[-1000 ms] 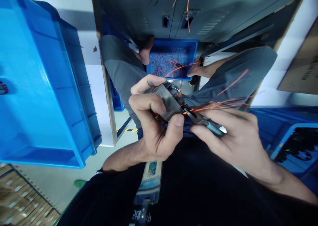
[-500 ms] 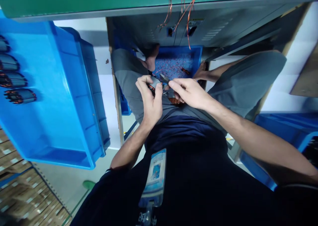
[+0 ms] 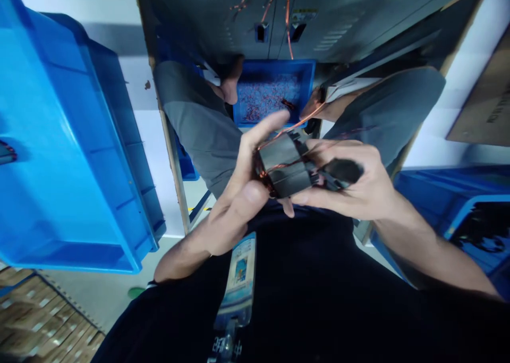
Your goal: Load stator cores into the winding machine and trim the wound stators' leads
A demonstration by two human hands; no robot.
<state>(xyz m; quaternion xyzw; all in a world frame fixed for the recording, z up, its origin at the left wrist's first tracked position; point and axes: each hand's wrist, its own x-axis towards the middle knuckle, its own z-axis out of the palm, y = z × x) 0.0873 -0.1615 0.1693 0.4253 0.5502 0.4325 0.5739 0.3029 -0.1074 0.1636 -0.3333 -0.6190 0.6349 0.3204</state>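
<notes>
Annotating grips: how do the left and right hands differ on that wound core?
Left hand pinches the wound core between thumb and outstretched fingers; right hand only props its end with fingertips. Right hand also curls round a dark tool; left hand holds nothing else. Both touch the core.

Motor core [image 3: 285, 166], wound with copper wire, is held by left hand [image 3: 235, 203]. Dark-handled tool [image 3: 338, 171] is gripped in right hand [image 3: 358, 190]. Blue tray [image 3: 307, 86] is seen beyond.
</notes>
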